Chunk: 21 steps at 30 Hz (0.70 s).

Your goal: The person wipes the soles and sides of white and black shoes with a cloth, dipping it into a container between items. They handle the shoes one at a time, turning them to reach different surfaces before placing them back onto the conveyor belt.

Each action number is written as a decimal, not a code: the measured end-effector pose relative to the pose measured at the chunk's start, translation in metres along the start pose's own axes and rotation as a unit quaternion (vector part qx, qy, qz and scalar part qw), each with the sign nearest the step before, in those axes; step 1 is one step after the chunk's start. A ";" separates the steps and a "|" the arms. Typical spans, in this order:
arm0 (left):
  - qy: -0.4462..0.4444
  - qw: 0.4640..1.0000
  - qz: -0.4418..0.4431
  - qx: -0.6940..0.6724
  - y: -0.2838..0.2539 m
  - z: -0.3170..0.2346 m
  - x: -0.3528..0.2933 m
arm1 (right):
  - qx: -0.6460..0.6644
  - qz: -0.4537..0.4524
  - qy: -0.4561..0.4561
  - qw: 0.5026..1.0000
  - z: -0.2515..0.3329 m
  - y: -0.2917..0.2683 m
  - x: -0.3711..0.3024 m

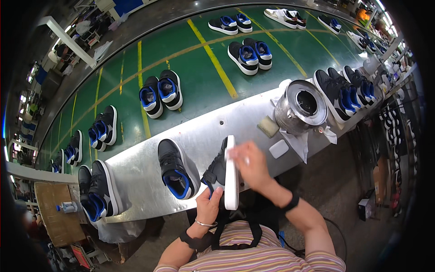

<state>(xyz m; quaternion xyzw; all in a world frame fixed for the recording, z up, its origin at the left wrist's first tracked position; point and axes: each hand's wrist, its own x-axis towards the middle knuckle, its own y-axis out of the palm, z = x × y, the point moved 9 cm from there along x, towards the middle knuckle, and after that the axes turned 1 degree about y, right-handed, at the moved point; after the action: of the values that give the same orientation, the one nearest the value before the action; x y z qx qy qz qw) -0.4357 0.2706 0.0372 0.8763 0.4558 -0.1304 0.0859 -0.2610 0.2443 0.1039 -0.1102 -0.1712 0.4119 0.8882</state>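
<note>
A black shoe [215,167] was held tipped on its side over the counter [138,179], near the front edge, its white sole turned toward the person's right; whether it touched the surface could not be told. The left hand [208,206] had its thumb and fingers closed on the heel end. The right hand [249,164], blurred, pinched a small white piece [228,154] against the sole nearer the toe. Just left of it stood a second black shoe [171,156], upright, blue lining showing. Farther left, a pair of black shoes [105,181] sat at the counter's end. To the right lay a white block [278,148] and a yellowish sponge [268,127], beside a metal can [287,115]; beyond that stood a row of dark shoes [333,93]. Behind the counter, a green belt [199,99] with yellow lines carried more pairs.
</note>
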 end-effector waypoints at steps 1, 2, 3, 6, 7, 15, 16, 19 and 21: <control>-0.007 1.000 -0.009 -0.017 -0.005 0.005 0.001 | 0.019 0.049 -0.017 0.998 0.011 0.006 -0.020; -0.005 1.000 -0.014 -0.023 -0.006 -0.002 0.002 | 0.037 0.070 -0.029 0.996 0.018 0.010 -0.040; -0.006 1.000 -0.011 -0.023 -0.008 0.001 0.003 | 0.038 0.085 -0.026 0.995 0.023 0.009 -0.050; 0.009 0.999 0.010 0.045 -0.004 0.000 -0.004 | 0.019 0.031 -0.025 0.999 0.014 0.004 -0.025; 0.005 0.999 0.014 0.048 -0.004 -0.002 -0.008 | 0.009 0.008 -0.029 0.999 0.015 0.002 -0.001; -0.015 0.999 -0.034 0.021 -0.035 0.008 -0.010 | 0.084 0.071 -0.052 0.993 0.027 0.023 -0.028; -0.008 0.999 -0.023 0.035 -0.034 0.007 -0.010 | 0.086 0.068 -0.048 0.993 0.023 0.023 -0.021; -0.005 0.998 -0.005 0.055 -0.033 0.002 -0.011 | 0.070 0.023 0.010 0.997 -0.009 0.018 0.021; -0.012 0.999 -0.014 0.051 -0.037 0.006 -0.010 | 0.010 0.016 0.042 0.999 -0.035 0.021 0.041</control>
<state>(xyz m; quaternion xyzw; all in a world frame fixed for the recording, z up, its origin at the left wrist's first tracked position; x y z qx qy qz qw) -0.4725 0.2820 0.0337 0.8713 0.4601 -0.1647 0.0448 -0.2365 0.2873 0.0732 -0.1213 -0.1280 0.4232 0.8887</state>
